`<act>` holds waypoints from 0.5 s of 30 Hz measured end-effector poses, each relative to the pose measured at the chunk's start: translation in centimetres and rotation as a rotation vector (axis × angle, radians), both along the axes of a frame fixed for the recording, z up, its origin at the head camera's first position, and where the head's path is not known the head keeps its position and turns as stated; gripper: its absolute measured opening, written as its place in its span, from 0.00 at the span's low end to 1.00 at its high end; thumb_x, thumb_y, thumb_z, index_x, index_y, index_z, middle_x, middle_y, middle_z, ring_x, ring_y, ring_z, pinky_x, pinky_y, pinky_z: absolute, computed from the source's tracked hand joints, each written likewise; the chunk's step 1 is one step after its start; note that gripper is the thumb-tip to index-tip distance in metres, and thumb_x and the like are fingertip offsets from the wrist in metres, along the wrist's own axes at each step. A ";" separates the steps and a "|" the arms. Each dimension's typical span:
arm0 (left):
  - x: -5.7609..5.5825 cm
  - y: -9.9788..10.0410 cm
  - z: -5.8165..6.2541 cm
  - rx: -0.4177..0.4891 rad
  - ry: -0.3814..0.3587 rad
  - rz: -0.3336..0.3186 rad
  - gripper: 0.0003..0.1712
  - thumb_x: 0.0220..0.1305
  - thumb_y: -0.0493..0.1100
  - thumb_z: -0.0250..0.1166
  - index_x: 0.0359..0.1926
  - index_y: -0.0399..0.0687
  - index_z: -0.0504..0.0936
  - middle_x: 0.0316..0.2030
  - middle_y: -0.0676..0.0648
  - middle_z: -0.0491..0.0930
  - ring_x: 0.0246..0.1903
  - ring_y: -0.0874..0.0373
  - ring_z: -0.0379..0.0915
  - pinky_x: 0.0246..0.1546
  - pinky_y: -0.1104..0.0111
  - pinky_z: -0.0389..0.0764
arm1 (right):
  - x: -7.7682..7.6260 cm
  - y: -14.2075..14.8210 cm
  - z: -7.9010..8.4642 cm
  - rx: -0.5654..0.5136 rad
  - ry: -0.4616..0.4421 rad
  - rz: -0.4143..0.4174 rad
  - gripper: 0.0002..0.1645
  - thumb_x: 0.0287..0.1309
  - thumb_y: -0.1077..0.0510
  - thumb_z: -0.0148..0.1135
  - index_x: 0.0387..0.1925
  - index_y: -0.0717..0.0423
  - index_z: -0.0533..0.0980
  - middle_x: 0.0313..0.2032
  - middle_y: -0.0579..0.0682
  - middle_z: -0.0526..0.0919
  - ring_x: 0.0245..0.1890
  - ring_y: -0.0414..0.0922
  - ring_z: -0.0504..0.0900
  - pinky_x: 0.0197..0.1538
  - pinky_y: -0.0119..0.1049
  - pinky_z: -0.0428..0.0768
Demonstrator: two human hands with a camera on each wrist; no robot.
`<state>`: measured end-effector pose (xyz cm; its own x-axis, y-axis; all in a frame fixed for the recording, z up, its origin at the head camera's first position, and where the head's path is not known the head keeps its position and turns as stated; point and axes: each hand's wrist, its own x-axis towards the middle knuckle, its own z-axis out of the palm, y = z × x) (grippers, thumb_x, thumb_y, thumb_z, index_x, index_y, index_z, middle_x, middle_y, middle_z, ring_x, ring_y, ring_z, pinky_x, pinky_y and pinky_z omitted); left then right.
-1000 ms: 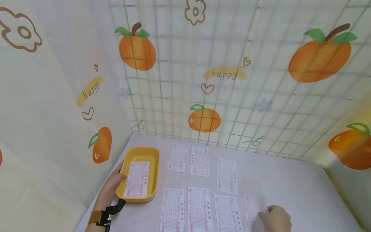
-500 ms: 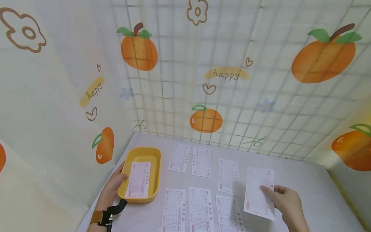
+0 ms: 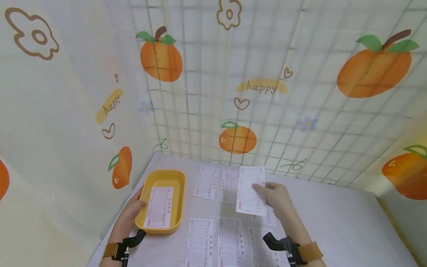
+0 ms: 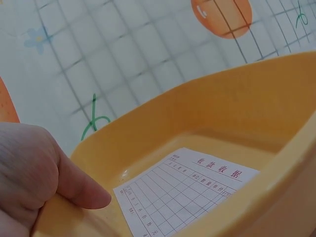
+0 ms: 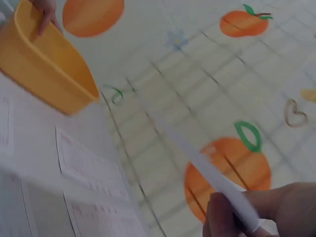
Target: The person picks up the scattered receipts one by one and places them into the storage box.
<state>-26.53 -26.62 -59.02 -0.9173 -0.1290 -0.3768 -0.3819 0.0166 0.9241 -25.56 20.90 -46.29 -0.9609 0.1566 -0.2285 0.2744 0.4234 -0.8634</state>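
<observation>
Receipt slip (image 3: 246, 191): up over the table, edge pinched between thumb and fingers of the right hand (image 3: 278, 196).
Edge pinch probably keeps most print uncovered. Left hand (image 3: 134, 208) grips yellow tray (image 3: 184, 196) by its left rim, likely steadying it; second slip (image 3: 159, 207) inside. Loose slips (image 3: 201, 241) lie on white tabletop (image 3: 337, 218); fruit-print walls (image 3: 203, 66) around.

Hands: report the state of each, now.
Left hand: closed, holding the tray by its side.
Right hand: closed, pinching a slip.
</observation>
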 end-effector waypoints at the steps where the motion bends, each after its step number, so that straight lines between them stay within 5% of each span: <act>1: 0.0 0.0 0.0 -0.002 0.001 0.000 0.46 0.74 0.29 0.45 0.87 0.57 0.44 0.75 0.35 0.63 0.66 0.38 0.61 0.74 0.45 0.63 | -0.5 -1.3 0.0 -0.017 0.010 0.011 0.38 0.68 0.45 0.70 0.63 0.73 0.76 0.45 0.60 0.88 0.38 0.46 0.87 0.41 0.35 0.85; 6: -0.1 -0.2 -0.1 0.011 -0.005 0.003 0.46 0.73 0.29 0.45 0.87 0.58 0.45 0.75 0.37 0.63 0.65 0.39 0.62 0.72 0.48 0.64 | -3.2 -8.1 -0.6 -0.107 0.056 0.038 0.21 0.63 0.53 0.73 0.45 0.69 0.83 0.32 0.52 0.85 0.28 0.40 0.82 0.32 0.30 0.80; 15: -0.1 -0.2 -0.1 0.030 0.005 -0.004 0.47 0.71 0.28 0.44 0.87 0.57 0.44 0.76 0.36 0.63 0.66 0.39 0.61 0.73 0.49 0.62 | -5.0 -18.9 -2.7 -0.134 0.071 0.157 0.15 0.60 0.59 0.75 0.38 0.70 0.83 0.30 0.53 0.86 0.26 0.40 0.85 0.33 0.33 0.88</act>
<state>-26.68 -26.83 -59.09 -0.9197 -0.1141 -0.3756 -0.3770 -0.0095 0.9262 -30.53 1.97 -49.00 -0.9855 -0.0233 -0.1682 0.1507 0.3364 -0.9296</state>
